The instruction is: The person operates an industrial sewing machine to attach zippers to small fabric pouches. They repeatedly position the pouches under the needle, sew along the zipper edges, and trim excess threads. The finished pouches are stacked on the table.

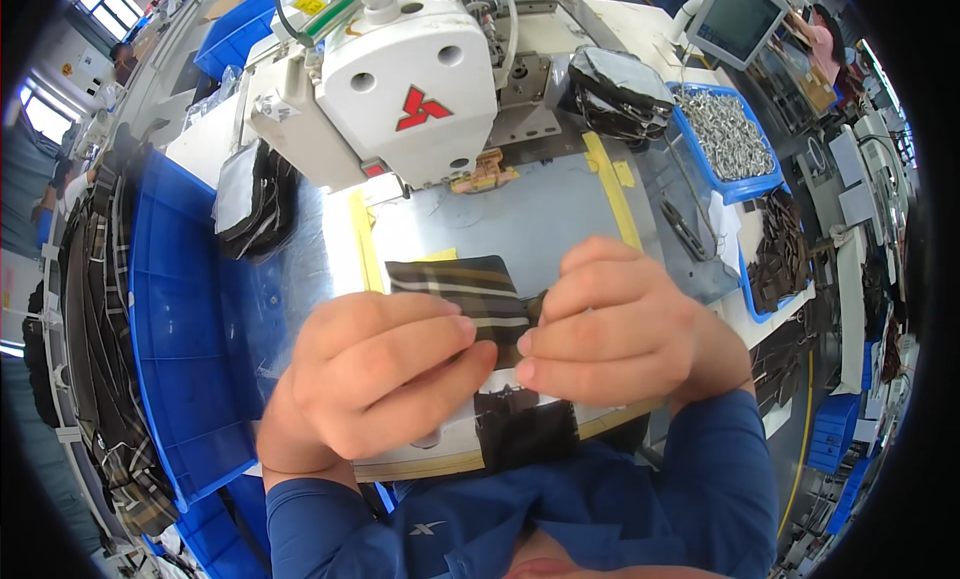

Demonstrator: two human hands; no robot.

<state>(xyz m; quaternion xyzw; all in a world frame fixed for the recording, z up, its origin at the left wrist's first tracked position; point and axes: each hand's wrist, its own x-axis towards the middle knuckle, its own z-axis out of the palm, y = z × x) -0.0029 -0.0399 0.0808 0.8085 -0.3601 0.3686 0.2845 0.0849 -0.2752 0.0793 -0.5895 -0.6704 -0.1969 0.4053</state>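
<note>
A dark plaid fabric piece (465, 284) with brown and pale stripes is held up over the near part of the sewing machine's work plate. My left hand (385, 369) is closed at its lower left side, thumb and fingers pinched together. From the other side my right hand (615, 329) pinches at the right edge, where a small dark bit of cloth shows by the fingers. Both sets of fingertips almost meet, and they hide what lies between them. Below my hands, a black cloth piece (525, 431) hangs over the table's near edge.
A white sewing machine head (410, 89) stands ahead, beyond yellow tape strips (612, 194). Stacked dark pieces lie left (255, 199) and right (620, 94). Blue bins hold metal hardware (725, 134) and brown pieces (780, 249). Thread snips (685, 231) lie right; a large blue bin (185, 329) stands left.
</note>
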